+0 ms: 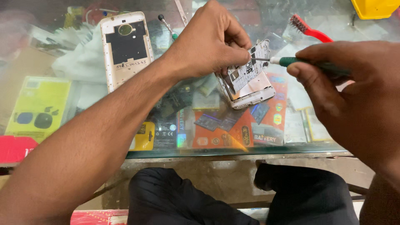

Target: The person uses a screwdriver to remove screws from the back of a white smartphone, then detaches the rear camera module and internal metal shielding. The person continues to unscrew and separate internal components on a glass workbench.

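An opened phone body (248,81) lies tilted on the glass counter, its white inner frame and circuit parts exposed. My left hand (212,39) rests on its upper end, thumb and fingers pinching the frame near the top. My right hand (354,100) grips a green-handled screwdriver (300,62) whose metal tip touches the frame close to my left fingertips. A gold back cover (126,48) lies face down at the upper left, apart from both hands.
A red-handled brush (310,28) lies at the top right, near a yellow bin (375,7). A second small screwdriver (166,26) sits behind my left wrist. Boxed batteries and a yellow earbud box (39,108) show under the glass counter (233,152). My knees are below its edge.
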